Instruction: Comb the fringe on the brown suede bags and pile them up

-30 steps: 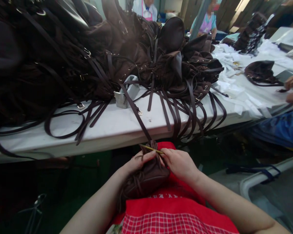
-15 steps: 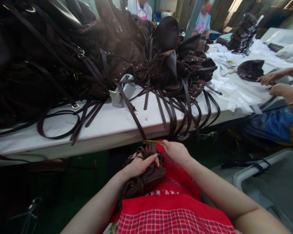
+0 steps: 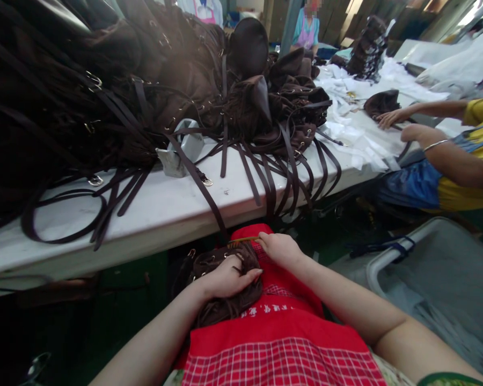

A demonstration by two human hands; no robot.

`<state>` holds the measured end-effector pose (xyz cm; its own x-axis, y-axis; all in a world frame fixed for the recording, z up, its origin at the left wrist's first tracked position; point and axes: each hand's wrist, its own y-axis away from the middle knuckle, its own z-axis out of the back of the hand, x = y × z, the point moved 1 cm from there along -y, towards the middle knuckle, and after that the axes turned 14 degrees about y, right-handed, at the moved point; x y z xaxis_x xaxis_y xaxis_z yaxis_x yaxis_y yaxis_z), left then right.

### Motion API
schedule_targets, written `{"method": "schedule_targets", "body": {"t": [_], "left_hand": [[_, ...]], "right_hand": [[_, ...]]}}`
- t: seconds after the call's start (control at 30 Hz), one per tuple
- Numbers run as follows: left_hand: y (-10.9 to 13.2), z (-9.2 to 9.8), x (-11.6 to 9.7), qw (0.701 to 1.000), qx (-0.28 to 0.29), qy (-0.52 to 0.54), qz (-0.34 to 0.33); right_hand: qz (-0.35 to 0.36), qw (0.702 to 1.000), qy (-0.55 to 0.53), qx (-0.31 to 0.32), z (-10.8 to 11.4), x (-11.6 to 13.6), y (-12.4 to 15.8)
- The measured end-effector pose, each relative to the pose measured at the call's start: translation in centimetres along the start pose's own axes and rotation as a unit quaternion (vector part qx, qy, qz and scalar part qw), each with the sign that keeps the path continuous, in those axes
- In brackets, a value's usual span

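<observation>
A dark brown drawstring bag (image 3: 211,258) with metal eyelets and a fringe of thin strips rests in my lap against the red apron (image 3: 293,332). My left hand (image 3: 225,277) is closed on the bag, its thumb pressing the strips; some fingers are hidden in the material. Between the closed fingers of my right hand (image 3: 282,250) is the handle of a thin yellowish brush (image 3: 244,239). Its bristles point down and touch the top of the fringe.
Brown bags with dangling straps are heaped on the white table (image 3: 153,206) before me. Among them stands a grey tape dispenser-like object (image 3: 181,153). At right, a co-worker's hands (image 3: 402,120) touch another bag. A grey bin (image 3: 438,279) stands at lower right.
The view has swung right, so the table things sit further left. The bag has tilted, with its eyelets now showing, and my left hand lies flatter over the strips.
</observation>
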<state>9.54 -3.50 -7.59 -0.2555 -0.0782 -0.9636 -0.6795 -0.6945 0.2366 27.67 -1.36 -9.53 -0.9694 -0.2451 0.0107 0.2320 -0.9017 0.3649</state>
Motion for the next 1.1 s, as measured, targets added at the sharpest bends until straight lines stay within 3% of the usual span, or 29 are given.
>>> {"method": "schedule_targets", "body": {"t": [0.1, 0.2, 0.33, 0.4, 0.47, 0.57, 0.67, 0.8, 0.93, 1.1], "left_hand": [[0.0, 0.0, 0.1, 0.994, -0.013, 0.106, 0.016], [0.1, 0.5, 0.7, 0.976, -0.028, 0.213, 0.012], [0.4, 1.2, 1.3, 0.963, -0.027, 0.269, -0.001], [0.5, 1.3, 1.3, 0.958, -0.030, 0.285, -0.006], [0.6, 1.2, 1.3, 0.954, -0.033, 0.299, -0.001], [0.8, 0.7, 0.7, 0.957, -0.034, 0.287, 0.014], [1.1, 0.0, -0.2, 0.977, -0.041, 0.210, -0.001], [1.1, -0.8, -1.0, 0.990, -0.077, 0.113, -0.018], [0.6, -1.2, -1.2, 0.990, -0.107, 0.074, -0.051], [0.1, -1.5, -1.6, 0.996, -0.057, 0.004, -0.072]], "right_hand": [[0.048, 0.995, -0.085, -0.007, 0.6, -0.9, 0.1], [0.081, 0.965, -0.248, 0.003, 1.1, -2.1, 0.0], [0.001, 0.928, -0.371, -0.043, 2.0, -2.8, 0.4], [-0.008, 0.938, -0.332, -0.097, 2.8, -2.2, 1.1], [0.034, 0.964, -0.237, -0.117, 3.4, -0.8, 2.0], [0.100, 0.990, -0.039, -0.086, 3.6, 1.4, 2.9], [0.109, 0.988, 0.081, -0.076, 3.1, 2.2, 2.3], [0.040, 0.982, 0.130, -0.132, 2.8, 1.4, 0.5], [0.030, 0.980, 0.131, -0.148, 2.9, 1.2, -0.5], [0.017, 0.989, 0.110, -0.102, 2.7, 1.5, -0.5]]}}
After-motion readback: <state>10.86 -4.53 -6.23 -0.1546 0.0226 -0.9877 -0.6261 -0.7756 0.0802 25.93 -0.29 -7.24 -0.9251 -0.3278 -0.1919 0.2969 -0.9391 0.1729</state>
